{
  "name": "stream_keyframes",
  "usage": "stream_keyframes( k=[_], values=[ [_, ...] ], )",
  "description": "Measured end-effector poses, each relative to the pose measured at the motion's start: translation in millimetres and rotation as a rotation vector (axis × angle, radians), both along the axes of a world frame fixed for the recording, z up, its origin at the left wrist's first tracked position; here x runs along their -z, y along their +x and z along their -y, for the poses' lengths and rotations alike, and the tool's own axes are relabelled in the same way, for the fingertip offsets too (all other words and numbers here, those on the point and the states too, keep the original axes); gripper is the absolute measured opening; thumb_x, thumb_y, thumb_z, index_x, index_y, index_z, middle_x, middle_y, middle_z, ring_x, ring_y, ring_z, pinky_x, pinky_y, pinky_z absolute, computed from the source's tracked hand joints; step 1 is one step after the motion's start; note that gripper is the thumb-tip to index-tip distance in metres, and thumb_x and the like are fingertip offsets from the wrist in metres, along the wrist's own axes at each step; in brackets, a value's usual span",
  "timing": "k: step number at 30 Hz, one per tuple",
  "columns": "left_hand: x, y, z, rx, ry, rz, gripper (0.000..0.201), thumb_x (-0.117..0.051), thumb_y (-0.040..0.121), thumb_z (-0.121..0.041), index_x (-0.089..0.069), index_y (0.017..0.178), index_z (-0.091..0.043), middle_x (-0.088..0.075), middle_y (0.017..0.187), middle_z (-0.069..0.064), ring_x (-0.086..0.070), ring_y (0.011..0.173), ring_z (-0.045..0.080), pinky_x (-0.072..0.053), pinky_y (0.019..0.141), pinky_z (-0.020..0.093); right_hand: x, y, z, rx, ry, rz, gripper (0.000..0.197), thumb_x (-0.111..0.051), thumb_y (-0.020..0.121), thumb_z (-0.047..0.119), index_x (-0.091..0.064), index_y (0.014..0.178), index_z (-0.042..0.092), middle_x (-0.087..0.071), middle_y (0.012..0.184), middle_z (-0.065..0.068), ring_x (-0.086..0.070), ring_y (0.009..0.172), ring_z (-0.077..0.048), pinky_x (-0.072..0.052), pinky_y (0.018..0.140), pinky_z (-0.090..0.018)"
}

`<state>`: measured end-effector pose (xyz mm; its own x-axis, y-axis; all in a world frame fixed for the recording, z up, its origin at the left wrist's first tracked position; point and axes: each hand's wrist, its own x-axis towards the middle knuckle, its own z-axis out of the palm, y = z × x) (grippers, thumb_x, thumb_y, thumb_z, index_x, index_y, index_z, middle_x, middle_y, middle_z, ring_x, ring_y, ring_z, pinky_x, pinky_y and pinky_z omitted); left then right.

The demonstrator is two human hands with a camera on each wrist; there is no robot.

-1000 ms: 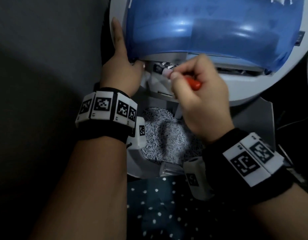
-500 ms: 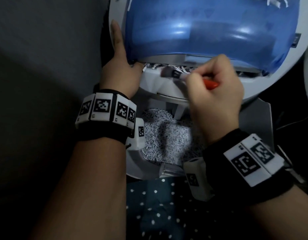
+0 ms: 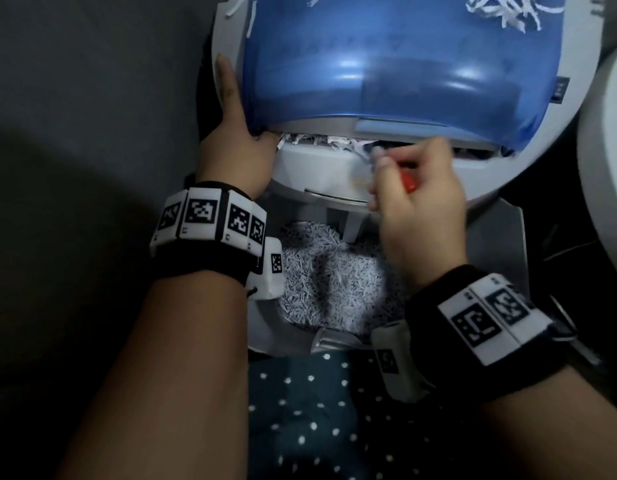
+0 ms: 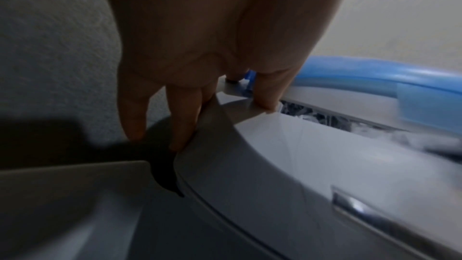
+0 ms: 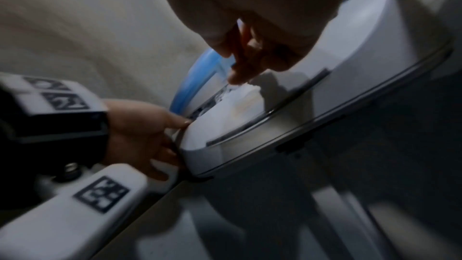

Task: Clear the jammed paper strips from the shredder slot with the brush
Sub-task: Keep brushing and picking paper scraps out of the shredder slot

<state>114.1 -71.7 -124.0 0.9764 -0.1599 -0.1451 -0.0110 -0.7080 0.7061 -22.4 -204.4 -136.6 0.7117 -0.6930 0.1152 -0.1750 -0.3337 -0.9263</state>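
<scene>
The shredder (image 3: 317, 168) has a white body and a blue see-through cover (image 3: 404, 64). White jammed paper strips (image 3: 320, 139) bunch in the slot under the cover's front edge and show again in the left wrist view (image 4: 302, 113). My right hand (image 3: 421, 202) grips the brush by its orange handle (image 3: 408, 181); the dark brush head (image 3: 381, 147) is in the slot, right of the strips. My left hand (image 3: 237, 143) lies along the shredder's left side with straight fingers (image 4: 185, 122) and its thumb on the slot's left end.
Below the shredder head an open bin (image 3: 265, 327) holds a heap of shredded paper (image 3: 334, 282). More loose strips (image 3: 501, 12) lie on top of the cover. A dark dotted cloth (image 3: 317, 410) lies near me. A white rounded object (image 3: 608, 168) stands at the right.
My right hand has swept the brush rightward along the slot from its left end. More white strips now show in the slot's left part. The left hand has stayed put.
</scene>
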Motion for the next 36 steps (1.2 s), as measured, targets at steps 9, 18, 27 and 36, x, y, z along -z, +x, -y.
stream_keyframes(
  k=[9, 18, 27, 36],
  values=[
    [-3.0, -1.4, -0.3, 0.005, 0.011, -0.01, 0.088, -0.051, 0.099, -0.021, 0.015, 0.155, -0.037, -0.059, 0.137, 0.009, -0.059, 0.117, 0.029, -0.038, 0.093, 0.026, -3.5, 6.4, -9.2, -0.014, 0.166, 0.098, 0.012, -0.061, 0.086, 0.034, -0.052, 0.078, 0.032, -0.07, 0.077, -0.009, -0.065, 0.068, -0.029, -0.055, 0.066, -0.054],
    [-4.5, -2.5, -0.9, 0.012, 0.01, -0.015, 0.089, -0.052, 0.099, -0.023, 0.016, 0.155, -0.037, -0.058, 0.139, 0.007, -0.061, 0.116, 0.027, -0.039, 0.091, 0.025, -3.6, 5.8, -18.8, -0.166, 0.126, 0.102, 0.017, -0.06, 0.091, 0.025, -0.05, 0.079, 0.032, -0.069, 0.073, -0.003, -0.065, 0.064, -0.026, -0.054, 0.064, -0.052],
    [-4.2, -2.0, -1.8, 0.019, 0.019, -0.017, 0.089, -0.052, 0.099, -0.024, 0.017, 0.154, -0.038, -0.06, 0.135, 0.009, -0.062, 0.11, 0.026, -0.041, 0.091, 0.026, 0.7, 11.8, -19.6, -0.176, 0.07, 0.055, 0.006, -0.059, 0.094, 0.027, -0.053, 0.093, 0.025, -0.072, 0.089, 0.005, -0.068, 0.078, -0.016, -0.057, 0.076, -0.047],
    [-1.4, 1.0, -2.9, 0.013, 0.01, -0.028, 0.092, -0.055, 0.098, -0.026, 0.017, 0.153, -0.04, -0.063, 0.13, 0.005, -0.062, 0.109, 0.023, -0.046, 0.096, 0.032, 2.7, 19.3, -22.9, -0.154, 0.184, 0.083, 0.007, -0.059, 0.087, 0.037, -0.053, 0.084, 0.036, -0.071, 0.086, -0.001, -0.068, 0.078, -0.025, -0.056, 0.076, -0.054]
  ],
)
